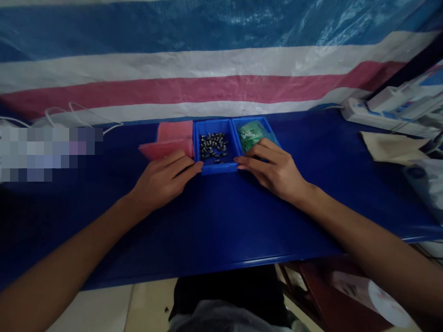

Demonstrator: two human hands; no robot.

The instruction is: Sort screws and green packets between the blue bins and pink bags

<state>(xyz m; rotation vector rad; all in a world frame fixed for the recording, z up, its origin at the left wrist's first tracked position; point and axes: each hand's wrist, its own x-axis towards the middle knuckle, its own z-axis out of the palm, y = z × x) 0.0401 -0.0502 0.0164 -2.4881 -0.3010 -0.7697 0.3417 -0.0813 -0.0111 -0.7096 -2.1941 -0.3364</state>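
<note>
Three small blue bins stand side by side on the blue tabletop. The middle blue bin (221,168) holds many small dark screws (212,143). Pink plastic bags (175,133) fill the left bin and largely hide it. Clear greenish bags with small pale pieces (249,131) lie in the right bin (265,122). My left hand (166,177) grips the front left side, its fingers curled by the pink bags and a fingertip on the middle bin's left front corner. My right hand (273,168) has its fingers closed at that bin's right front corner, partly covering the right bin.
Striped plastic sheeting (207,87) hangs behind the table (221,221). White cables (86,115) and a blurred-out patch are at left. A power strip (367,113), brown paper (394,147) and a clear plastic bag (431,180) lie at right. Below is a dark red stool (318,286).
</note>
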